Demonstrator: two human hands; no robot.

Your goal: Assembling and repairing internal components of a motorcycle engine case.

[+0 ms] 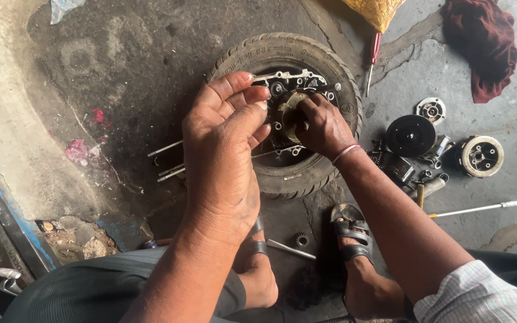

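Nearest the camera, at six o'clock, two sandalled feet [354, 230] rest on the oily concrete floor [121, 72], with a small loose gear [301, 240] and a thin metal rod [289, 249] lying between them.

Above them the left hand [225, 149] hangs raised over the work, its fingers drawn loosely together; whether it pinches some small part I cannot tell. The right hand [321, 125] reaches in from four o'clock, its fingers closed on the round brass-coloured hub part [288, 110] at the middle of a small tyred wheel [288, 113] that lies flat on the floor, just past the feet, near the picture's centre.

In my judgement the risk lies with small pieces — a bolt or washer slipping from greasy fingers could roll off among the clutter and be lost. The hub part, if tilted while being worked, could jam in its seat.

At nine o'clock of the wheel, long bolts [166, 161] lie in a loose row. At three o'clock sit a black round part [411, 136], a silver drum-like housing [480, 157] and smaller fittings crowded together — close to the right forearm, where a sweep of the arm could scatter them. A long thin tool [474, 209] lies at four o'clock. Farther off, a red-handled screwdriver [373, 60] lies at one o'clock of the wheel, with a yellow cloth [375, 11] above it and a dark red rag [480, 45] at the far right.
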